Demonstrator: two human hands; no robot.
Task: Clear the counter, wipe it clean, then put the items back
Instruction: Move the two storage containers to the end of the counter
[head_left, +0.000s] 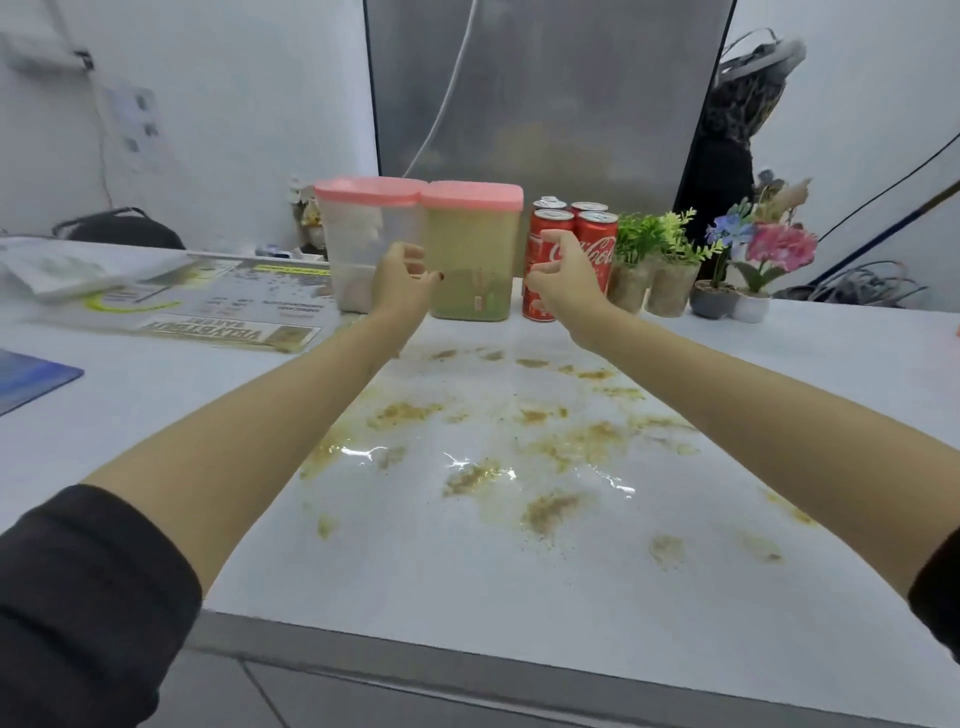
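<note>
Looking down on a glossy white counter (130, 384) filling the middle and lower frame, spotted at centre and lower right with yellow-brown gritty smears (405, 413). Facing, at upper centre behind it, a tall grey frosted panel (545, 104). Passing over a spread of printed sheets and papers (218, 306) lying at centre left, and a blue folder (31, 379) poking in at the left edge.

Reaching up from both lower corners in dark sleeves (88, 587) — bare forearms converging on the back row at frame centre. Meeting there two tubs standing side by side and touching: a clear plastic container with a pink lid (353, 234), nearly empty, and to its right a pink-lidded clear container filled with greenish-tan grain (472, 244).

Holding the left hand (402, 278) at the seam between them, curling the fingers, laying the thumb across the filled container's lower left front; too blurred for telling a grip from a mere touch. Curving the right hand (563, 275) in front of four red cola cans (597, 244) just right of the filled container, bending the fingers apart from the thumb — not showing whether closing on a can, on the container's edge, or on nothing.

Finding, further right along the back row, two small green plants in pale pots (654, 244), then pink and blue flowers in small grey and white pots (779, 249).
</note>
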